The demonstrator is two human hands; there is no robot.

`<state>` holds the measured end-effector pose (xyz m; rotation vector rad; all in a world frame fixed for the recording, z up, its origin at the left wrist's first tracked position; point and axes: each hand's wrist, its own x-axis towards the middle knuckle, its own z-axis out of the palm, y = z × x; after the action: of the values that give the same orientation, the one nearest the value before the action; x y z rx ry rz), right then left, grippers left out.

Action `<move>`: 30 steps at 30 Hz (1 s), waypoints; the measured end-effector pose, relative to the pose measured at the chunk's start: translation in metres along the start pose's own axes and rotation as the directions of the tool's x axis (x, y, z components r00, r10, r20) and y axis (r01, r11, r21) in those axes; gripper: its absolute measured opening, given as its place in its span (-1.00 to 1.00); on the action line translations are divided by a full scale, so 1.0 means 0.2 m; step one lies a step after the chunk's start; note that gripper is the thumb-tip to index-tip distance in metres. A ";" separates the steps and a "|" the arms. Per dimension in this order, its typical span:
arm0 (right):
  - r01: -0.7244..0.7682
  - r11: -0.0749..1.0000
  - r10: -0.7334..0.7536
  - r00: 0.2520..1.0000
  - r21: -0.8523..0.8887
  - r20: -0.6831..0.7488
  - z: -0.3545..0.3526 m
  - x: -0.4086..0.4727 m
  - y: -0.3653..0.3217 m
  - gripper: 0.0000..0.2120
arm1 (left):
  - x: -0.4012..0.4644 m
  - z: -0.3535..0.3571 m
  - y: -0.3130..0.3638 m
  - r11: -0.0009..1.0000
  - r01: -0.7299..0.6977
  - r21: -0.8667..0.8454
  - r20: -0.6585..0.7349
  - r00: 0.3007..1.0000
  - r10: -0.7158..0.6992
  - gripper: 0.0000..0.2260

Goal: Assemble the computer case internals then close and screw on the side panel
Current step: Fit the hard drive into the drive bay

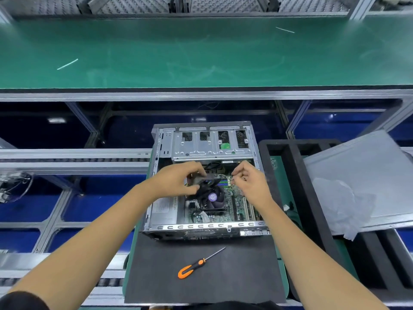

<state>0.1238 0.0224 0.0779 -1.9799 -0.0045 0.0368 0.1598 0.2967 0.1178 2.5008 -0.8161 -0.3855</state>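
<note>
Black foam mat (234, 269) carries one open computer case (204, 182), lying on its side with the motherboard (237, 204) facing up, and everything else sits around that case. Both hands work inside it, just below the silver drive cage (212, 143) at its far end. The left hand (176, 180) is closed around a small black case fan (206, 186), held tilted above the motherboard and partly overlapping the CPU cooler (212, 200), which sits at the middle of the case. The right hand (250, 180) is pinched narrow with fingertips together; it seems to hold a thin lead or a small fastener, but that is too fine to tell.

The fan lies directly left of the right hand, close by, with only a short stretch of board between them. Its flat face tips toward the near-left. The left hand already has it, so any seating or plugging probably falls to the right.

One orange-handled screwdriver (197, 264) rests on the mat just on the near side of the case, shaft pointing toward the case's far right, nearer the right hand. One grey side panel (362, 175) lies well to the right of the case, across a black foam tray (290, 175), partly covered by a clear plastic bag (344, 206). The panel is not yet on.
</note>
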 end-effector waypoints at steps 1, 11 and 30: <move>-0.012 1.000 0.012 1.000 0.018 -0.003 0.00 0.00 0.00 -0.94 | 0.00 0.01 0.01 0.996 -0.030 0.081 0.002 1.000 0.029 -0.70; 0.004 0.999 -0.003 1.000 -0.050 0.027 -0.01 -0.01 0.00 -0.85 | 0.14 0.08 0.10 0.957 -0.117 0.265 0.022 0.993 0.115 -0.78; 0.136 0.897 -0.002 0.952 -0.420 0.305 -0.01 -0.04 -0.04 -0.65 | 0.23 0.25 0.24 0.997 0.057 -0.042 0.572 0.820 -0.022 -0.61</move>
<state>0.1167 0.0226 0.0862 -2.4058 -0.3062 0.3131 0.1530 0.2163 0.0950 2.3628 -0.9496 -1.2018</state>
